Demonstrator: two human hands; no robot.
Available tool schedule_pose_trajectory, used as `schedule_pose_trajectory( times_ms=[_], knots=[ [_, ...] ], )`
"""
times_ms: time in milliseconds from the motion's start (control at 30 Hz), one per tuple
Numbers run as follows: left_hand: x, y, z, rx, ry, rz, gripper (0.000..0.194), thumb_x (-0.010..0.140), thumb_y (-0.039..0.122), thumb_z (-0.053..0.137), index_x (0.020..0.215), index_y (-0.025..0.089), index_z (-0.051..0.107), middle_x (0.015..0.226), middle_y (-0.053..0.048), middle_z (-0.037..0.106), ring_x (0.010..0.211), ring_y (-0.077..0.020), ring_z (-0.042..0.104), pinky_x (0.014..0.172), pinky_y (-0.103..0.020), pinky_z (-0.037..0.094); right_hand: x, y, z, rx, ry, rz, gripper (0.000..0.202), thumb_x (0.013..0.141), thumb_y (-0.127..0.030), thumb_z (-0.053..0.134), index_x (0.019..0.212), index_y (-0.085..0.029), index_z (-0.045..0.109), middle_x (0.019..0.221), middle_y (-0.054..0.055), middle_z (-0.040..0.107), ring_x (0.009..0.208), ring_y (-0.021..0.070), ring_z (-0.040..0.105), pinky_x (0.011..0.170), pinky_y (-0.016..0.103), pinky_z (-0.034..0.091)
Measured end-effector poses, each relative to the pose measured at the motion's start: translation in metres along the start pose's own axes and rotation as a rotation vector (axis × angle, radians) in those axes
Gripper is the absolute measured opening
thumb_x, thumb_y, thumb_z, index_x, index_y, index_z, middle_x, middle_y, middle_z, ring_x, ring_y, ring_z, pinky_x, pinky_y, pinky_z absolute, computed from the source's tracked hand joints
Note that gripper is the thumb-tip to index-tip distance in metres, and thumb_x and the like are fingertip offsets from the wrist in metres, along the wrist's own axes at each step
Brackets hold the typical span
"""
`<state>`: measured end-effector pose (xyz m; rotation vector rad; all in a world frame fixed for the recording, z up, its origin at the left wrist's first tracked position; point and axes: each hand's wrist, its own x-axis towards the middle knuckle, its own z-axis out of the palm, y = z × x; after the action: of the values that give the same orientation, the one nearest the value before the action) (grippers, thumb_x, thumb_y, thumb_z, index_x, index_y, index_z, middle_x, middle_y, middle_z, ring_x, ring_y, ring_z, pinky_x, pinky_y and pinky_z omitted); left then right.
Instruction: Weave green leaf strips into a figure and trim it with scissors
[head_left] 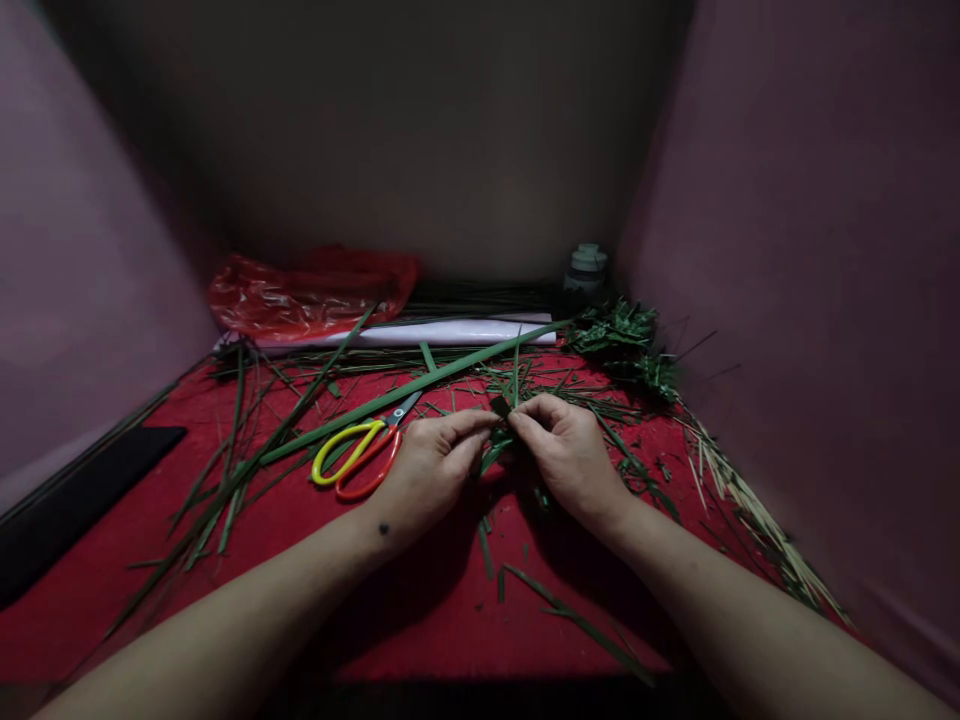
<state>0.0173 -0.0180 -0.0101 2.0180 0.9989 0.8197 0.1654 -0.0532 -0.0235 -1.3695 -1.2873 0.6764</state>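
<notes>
A small piece of green leaf strip (500,406) is pinched between the fingertips of both hands above the middle of the red table. My left hand (448,448) grips it from the left with thumb and forefinger. From the right, my right hand (564,440) pinches it the same way. More folded green leaf (495,455) hangs below the fingers, partly hidden by them. Scissors (361,455) with one yellow and one orange handle lie just left of my left hand, their blades partly under a long green leaf strip (420,385).
Leaf scraps litter the red table (420,610). Crumpled red plastic bag (300,300), white roll (450,332) and lidded bottle (586,265) stand at the back. Woven green leaf pieces (619,340) sit back right, thin pale stalks (765,520) along the right wall, a black flat object (82,500) at left.
</notes>
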Motion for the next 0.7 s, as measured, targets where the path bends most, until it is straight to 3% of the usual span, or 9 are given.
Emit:
schedule_pose_trajectory(
  times_ms=[200, 400, 700],
  knots=[
    [0.002, 0.001, -0.002, -0.043, -0.027, -0.028, 0.023, 0.077, 0.017, 0.049, 0.091, 0.016, 0.067, 0.084, -0.001, 0.069, 0.075, -0.0128, 0.061, 0.068, -0.02, 0.046, 0.003, 0.0, -0.002, 0.228, -0.093, 0.153, 0.013, 0.071, -0.026, 0.056, 0.066, -0.015, 0.06, 0.057, -0.002, 0.056, 0.052, 0.0109, 0.05, 0.051, 0.023, 0.039],
    [0.006, 0.005, -0.01, -0.102, -0.127, -0.147, 0.019, 0.075, 0.02, 0.051, 0.084, 0.014, 0.066, 0.068, 0.001, 0.064, 0.056, -0.0098, 0.054, 0.053, -0.019, 0.041, 0.006, 0.009, -0.001, 0.472, -0.197, 0.227, 0.009, 0.068, -0.025, 0.06, 0.067, -0.016, 0.059, 0.056, -0.005, 0.051, 0.048, 0.0086, 0.047, 0.049, 0.022, 0.038],
    [0.01, -0.004, -0.016, -0.13, -0.171, -0.151, 0.019, 0.072, 0.021, 0.054, 0.083, 0.015, 0.068, 0.077, -0.002, 0.067, 0.071, -0.015, 0.06, 0.067, -0.025, 0.045, 0.008, 0.014, 0.0, 0.542, -0.23, 0.266, 0.01, 0.066, -0.024, 0.061, 0.069, -0.016, 0.058, 0.061, -0.002, 0.052, 0.055, 0.0105, 0.048, 0.055, 0.024, 0.04]
  ],
)
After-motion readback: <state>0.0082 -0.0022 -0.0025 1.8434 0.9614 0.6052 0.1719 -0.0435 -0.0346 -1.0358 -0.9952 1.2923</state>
